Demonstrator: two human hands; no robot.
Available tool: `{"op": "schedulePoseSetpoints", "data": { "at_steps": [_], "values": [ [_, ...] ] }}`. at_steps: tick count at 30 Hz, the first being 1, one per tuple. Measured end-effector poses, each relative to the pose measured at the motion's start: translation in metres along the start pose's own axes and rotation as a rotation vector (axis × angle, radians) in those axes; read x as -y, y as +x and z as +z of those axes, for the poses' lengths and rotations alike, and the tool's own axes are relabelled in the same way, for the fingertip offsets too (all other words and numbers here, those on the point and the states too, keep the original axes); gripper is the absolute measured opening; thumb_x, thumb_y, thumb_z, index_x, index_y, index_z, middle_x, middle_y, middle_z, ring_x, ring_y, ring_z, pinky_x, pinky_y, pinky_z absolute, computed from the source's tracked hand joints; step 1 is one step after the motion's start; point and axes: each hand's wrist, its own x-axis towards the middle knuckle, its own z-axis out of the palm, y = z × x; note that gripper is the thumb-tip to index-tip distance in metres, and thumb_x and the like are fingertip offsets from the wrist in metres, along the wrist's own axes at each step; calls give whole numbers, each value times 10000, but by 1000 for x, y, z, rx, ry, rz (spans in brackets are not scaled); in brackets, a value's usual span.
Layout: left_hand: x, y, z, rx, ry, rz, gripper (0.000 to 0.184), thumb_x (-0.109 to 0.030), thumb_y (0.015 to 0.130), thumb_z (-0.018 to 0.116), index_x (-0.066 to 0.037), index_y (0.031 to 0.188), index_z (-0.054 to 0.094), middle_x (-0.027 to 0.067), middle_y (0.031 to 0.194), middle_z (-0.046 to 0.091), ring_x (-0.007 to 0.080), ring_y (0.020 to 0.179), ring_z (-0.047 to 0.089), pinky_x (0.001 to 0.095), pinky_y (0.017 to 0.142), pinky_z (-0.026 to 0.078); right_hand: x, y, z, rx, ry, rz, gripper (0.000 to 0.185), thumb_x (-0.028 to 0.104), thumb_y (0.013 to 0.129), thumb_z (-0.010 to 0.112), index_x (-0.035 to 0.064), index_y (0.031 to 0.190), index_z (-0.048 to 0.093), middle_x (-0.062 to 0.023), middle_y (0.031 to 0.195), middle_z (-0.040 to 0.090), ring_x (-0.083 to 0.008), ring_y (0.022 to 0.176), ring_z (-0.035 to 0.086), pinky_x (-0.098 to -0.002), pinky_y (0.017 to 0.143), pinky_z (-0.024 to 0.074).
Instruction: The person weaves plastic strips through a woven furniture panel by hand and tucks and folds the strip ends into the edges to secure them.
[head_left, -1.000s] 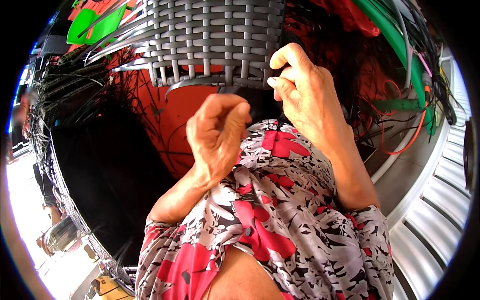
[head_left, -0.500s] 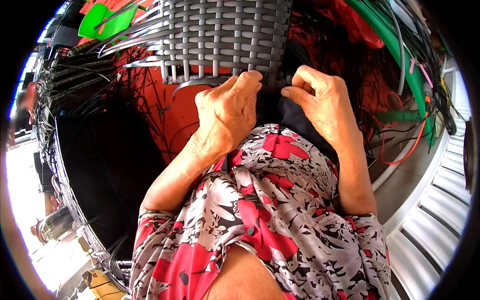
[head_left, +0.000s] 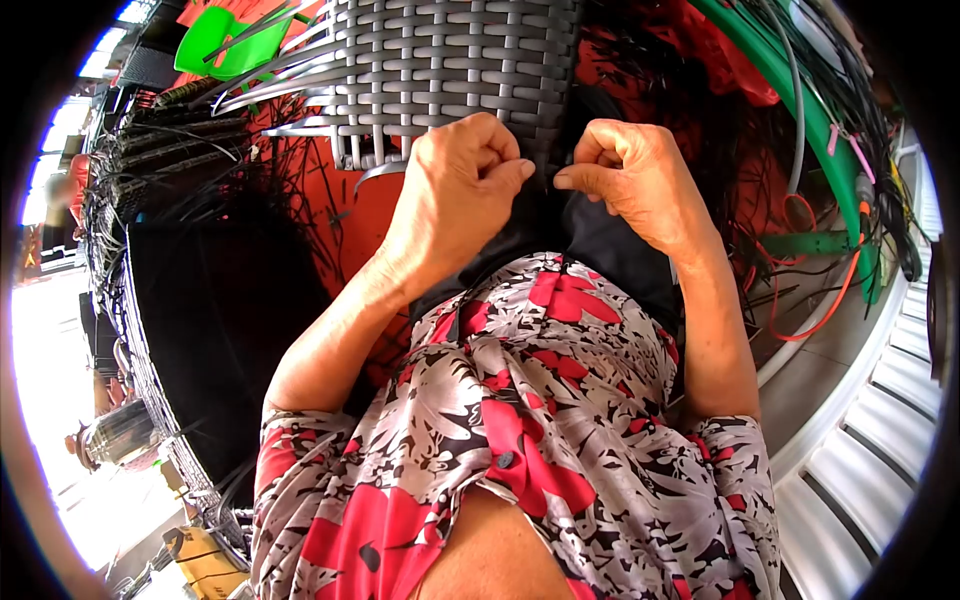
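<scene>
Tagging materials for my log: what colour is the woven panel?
The woven panel is grey, in lighter and darker strands; it shows best in the head view.

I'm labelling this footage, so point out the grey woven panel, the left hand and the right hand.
Grey woven panel (head_left: pixel 455 72): head view, middle of its visible weave.
Left hand (head_left: pixel 452 185): head view, back of the hand.
Right hand (head_left: pixel 645 190): head view, back of the hand.
</scene>
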Motion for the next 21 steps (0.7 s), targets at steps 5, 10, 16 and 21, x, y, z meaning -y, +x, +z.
{"op": "schedulePoseSetpoints", "data": {
  "at_steps": [5,10,16,21],
  "values": [
    [-24,-17,-30,-135,-271,-189,97,-24,808,648,27,755,586,2,570,552,21,498,441,204,444,326,28,-19,2,-532,-429,-478,155,116,715,750,46,749,616,-71,685,527,-249,576,550,-343,531,466],
    [-41,-57,-61,-317,-261,109,113,67,744,691,16,803,609,12,647,595,23,481,467,186,429,348,43,-12,23,-213,-20,-612,213,89,807,684,1,1001,677,-140,1045,643,-175,774,625,-252,660,526],
    [-14,-66,-47,-256,-623,-19,128,-104,868,635,16,888,597,40,656,593,66,495,491,191,457,371,30,-9,39,82,276,-401,186,82,839,675,0,1005,654,-105,809,654,-181,661,629,-254,605,503],
    [40,-56,0,24,-1369,-682,266,-281,947,526,-29,1025,565,107,852,627,160,641,565,260,548,434,43,-23,25,-293,407,-20,84,55,854,668,-1,866,606,-43,663,620,-26,498,495,-158,431,341]
  ]
}}
